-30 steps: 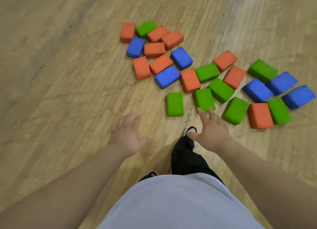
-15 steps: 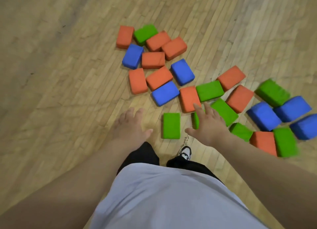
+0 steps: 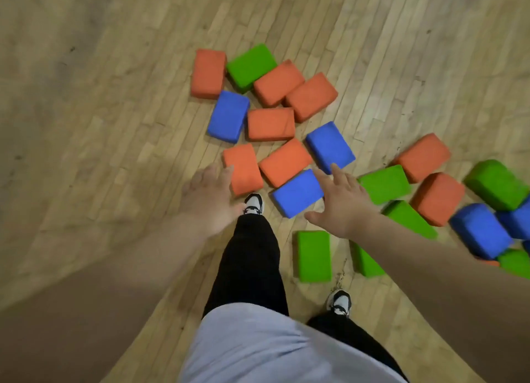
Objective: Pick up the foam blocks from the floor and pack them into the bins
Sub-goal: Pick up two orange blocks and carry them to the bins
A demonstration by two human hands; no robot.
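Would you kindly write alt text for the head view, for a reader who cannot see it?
Seen from above, a person's open left hand and right hand reach toward orange, blue and green foam blocks scattered on a wooden floor.

Nine orange blocks [image 3: 271, 124], seven green blocks [image 3: 314, 256], at least five blue blocks [image 3: 228, 116]

Scattered orange, blue and green foam blocks [image 3: 270, 124], flat on the wooden floor, many touching.

Worn light wood-strip floor [image 3: 100, 124], scuffed, dark specks.
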